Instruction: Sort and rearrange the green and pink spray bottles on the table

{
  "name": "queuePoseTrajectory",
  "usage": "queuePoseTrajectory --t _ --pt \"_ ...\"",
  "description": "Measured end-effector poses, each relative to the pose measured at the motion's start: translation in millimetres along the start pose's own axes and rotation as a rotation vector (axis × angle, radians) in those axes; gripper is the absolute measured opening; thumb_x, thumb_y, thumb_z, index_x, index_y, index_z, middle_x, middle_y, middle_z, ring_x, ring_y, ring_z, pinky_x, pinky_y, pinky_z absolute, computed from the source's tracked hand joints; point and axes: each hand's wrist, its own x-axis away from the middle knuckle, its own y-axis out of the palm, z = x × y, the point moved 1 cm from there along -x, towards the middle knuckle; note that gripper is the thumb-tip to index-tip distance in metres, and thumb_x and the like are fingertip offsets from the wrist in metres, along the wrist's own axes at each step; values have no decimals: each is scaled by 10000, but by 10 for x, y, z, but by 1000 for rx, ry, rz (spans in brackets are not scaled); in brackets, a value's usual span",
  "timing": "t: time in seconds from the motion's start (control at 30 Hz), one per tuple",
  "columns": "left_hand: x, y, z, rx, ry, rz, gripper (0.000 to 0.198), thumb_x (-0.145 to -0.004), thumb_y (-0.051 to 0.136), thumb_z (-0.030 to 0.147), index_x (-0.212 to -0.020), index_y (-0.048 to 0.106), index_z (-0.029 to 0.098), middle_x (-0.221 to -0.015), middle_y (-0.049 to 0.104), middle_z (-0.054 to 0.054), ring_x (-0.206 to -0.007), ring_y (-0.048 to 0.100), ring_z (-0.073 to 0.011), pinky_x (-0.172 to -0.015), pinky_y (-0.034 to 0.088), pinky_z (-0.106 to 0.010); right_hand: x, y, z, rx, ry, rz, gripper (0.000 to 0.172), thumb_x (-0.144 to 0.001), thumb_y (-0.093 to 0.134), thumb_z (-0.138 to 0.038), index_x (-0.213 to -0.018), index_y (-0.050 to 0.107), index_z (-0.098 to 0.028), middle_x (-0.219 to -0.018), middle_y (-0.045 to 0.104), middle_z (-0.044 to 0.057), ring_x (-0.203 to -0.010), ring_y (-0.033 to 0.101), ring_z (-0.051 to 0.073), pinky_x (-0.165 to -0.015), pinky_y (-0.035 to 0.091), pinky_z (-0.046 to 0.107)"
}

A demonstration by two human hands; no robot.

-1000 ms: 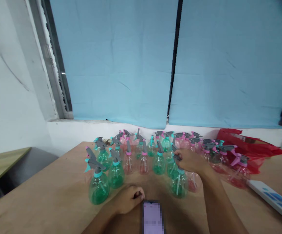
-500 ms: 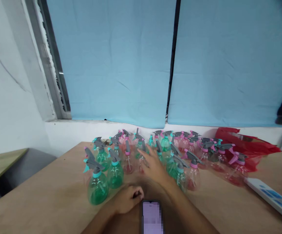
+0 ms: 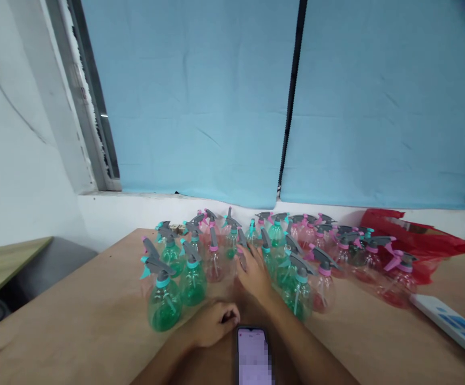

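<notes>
Several spray bottles with grey sprayer heads stand grouped on the wooden table. My right hand [image 3: 253, 271] reaches in among them, its fingers closed around the upper part of a spray bottle [image 3: 243, 241]. Most of that bottle is hidden behind the hand. Just left of it stands a pink spray bottle [image 3: 215, 263], and to its right a green-tinted one [image 3: 269, 259]. My left hand [image 3: 216, 324] rests on the table, fingers curled in with nothing visible in them. Near it are two green spray bottles [image 3: 165, 306] at the front left. A phone [image 3: 252, 353] lies between my forearms.
A red plastic bag [image 3: 428, 251] lies behind the bottles on the right. A white, blue-marked box [image 3: 449, 323] sits at the table's right side. Blue curtains [image 3: 200, 96] hang behind the table [image 3: 67, 321]; another wooden surface [image 3: 11, 262] is at the left.
My right hand has gone from spread fingers beside the bottle to closing around its upper part. My left hand stays curled in place. The view has shifted slightly.
</notes>
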Motion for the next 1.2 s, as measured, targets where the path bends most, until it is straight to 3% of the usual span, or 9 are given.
queuePoseTrajectory --t 0.1,0.2,0.43,0.57,0.73,0.87,1.0,1.2 --pt "-3 8 -11 0 -7 0 180 -993 525 280 -945 686 218 -800 651 16 -714 548 -150 -637 362 -236 -4 -68 16 -74 -28 86 221 -1002 490 -297 -1075 689 -235 -1047 691 89 -1033 589 275 -989 423 428" --pt "-7 11 -19 4 9 4 187 -994 519 279 -945 689 219 -794 644 17 -707 539 -147 -639 362 -232 18 -82 32 -208 15 162 151 -993 507 -319 -905 596 -234 -904 644 50 -910 582 236 -880 442 361" --pt "-7 2 -15 3 2 2 200 -991 514 296 -936 687 212 -785 633 13 -695 525 -148 -623 357 -229 43 -2 51 -444 273 296 311 -859 679 -381 -920 401 -256 -847 515 -28 -761 535 173 -743 418 285" --pt "-9 10 -24 4 0 10 188 -987 530 305 -932 684 211 -779 621 18 -701 525 -148 -623 357 -229 5 21 91 -603 302 250 331 -821 675 -347 -982 399 -261 -885 510 -24 -798 553 171 -739 442 276" --pt "-12 27 -43 15 11 23 180 -990 531 282 -927 684 212 -777 614 21 -712 535 -147 -641 362 -230 -32 -31 107 -661 332 89 286 -796 593 -269 -1079 567 -229 -903 627 15 -810 589 203 -764 470 308" --pt "-9 21 -43 4 13 24 178 -996 536 284 -926 684 215 -784 619 19 -710 534 -147 -645 361 -229 -67 -94 100 -711 293 8 242 -748 564 -243 -951 695 -217 -873 672 25 -798 609 211 -774 483 325" --pt "-5 17 -34 4 21 27 161 -987 540 255 -933 686 216 -787 629 25 -699 530 -141 -648 357 -229 -62 -103 133 -844 358 -121 253 -688 540 -213 -858 726 -232 -800 682 11 -719 586 196 -643 458 290" --pt "-5 28 -43 13 14 29 163 -979 544 261 -929 692 216 -781 635 28 -694 523 -139 -641 347 -231 1 -112 177 -879 401 -105 147 -635 545 -190 -683 679 -227 -668 626 -5 -625 503 170 -567 376 270"
